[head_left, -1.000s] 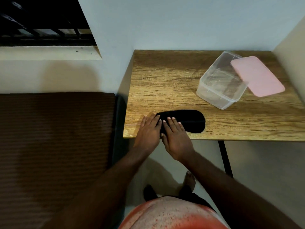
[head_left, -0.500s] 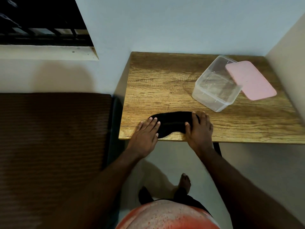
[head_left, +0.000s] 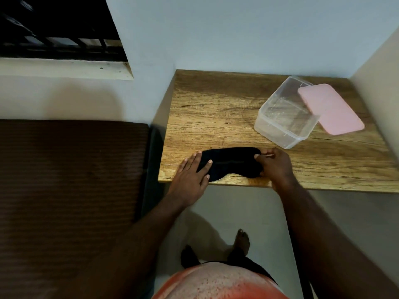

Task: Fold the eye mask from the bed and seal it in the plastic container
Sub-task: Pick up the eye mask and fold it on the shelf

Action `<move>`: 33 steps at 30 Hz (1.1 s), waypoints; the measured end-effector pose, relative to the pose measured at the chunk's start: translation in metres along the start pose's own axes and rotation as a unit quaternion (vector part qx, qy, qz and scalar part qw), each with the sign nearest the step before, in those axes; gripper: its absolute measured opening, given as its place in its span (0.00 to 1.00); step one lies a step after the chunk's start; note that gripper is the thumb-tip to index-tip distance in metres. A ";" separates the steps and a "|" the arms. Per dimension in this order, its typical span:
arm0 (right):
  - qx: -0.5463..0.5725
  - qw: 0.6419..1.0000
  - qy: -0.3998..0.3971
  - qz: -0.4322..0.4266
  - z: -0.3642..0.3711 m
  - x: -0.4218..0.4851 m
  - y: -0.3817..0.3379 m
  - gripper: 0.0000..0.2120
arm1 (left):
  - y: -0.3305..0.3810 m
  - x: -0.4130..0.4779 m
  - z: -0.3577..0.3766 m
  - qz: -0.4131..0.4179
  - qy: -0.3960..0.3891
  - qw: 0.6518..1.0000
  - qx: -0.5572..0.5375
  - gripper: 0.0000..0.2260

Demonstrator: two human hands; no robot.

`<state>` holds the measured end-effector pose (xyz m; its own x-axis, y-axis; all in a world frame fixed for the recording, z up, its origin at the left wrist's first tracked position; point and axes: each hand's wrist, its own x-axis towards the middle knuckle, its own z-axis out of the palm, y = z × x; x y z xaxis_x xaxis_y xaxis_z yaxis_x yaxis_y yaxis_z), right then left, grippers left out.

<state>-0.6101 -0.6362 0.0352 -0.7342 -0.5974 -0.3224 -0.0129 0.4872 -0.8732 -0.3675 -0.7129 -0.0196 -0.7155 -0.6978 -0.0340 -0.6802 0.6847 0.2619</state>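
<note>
The black eye mask (head_left: pixel 232 161) lies flat near the front left edge of the wooden table (head_left: pixel 216 113). My left hand (head_left: pixel 192 175) rests flat on the mask's left end, fingers spread. My right hand (head_left: pixel 275 166) pinches the mask's right end between thumb and fingers. Farther back on the right stands the clear plastic container (head_left: pixel 282 117), uncovered. Its pink lid (head_left: pixel 330 108) leans on the container's right rim.
A brown bed (head_left: pixel 71 180) fills the left side, close beside the table. Walls close in behind the table and on its right. A barred window (head_left: pixel 54 29) is at the upper left. My feet stand on the floor below the table's front edge.
My right hand slid from beside my left hand to the mask's right end and now pinches it. My left hand stayed pressed on the left end.
</note>
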 end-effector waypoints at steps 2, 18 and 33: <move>0.065 0.998 0.000 -0.005 0.001 -0.007 -0.007 0.10 | 0.000 -0.001 0.000 -0.001 0.000 1.000 0.000 0.23; -0.059 0.983 -0.122 -0.123 0.102 -0.056 -0.024 0.13 | 0.006 -0.004 0.000 -0.031 0.055 0.998 0.018 0.19; -0.079 0.985 -0.099 -0.115 0.127 -0.056 -0.012 0.07 | 0.005 -0.012 0.001 -0.071 0.123 0.982 -0.124 0.22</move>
<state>-0.4828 -0.6897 0.0175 -0.5525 -0.8088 -0.2016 -0.2804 0.4081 -0.8688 -0.3626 -0.7007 -0.0184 -0.5347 -0.8334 0.1394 -0.6885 0.5254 0.4999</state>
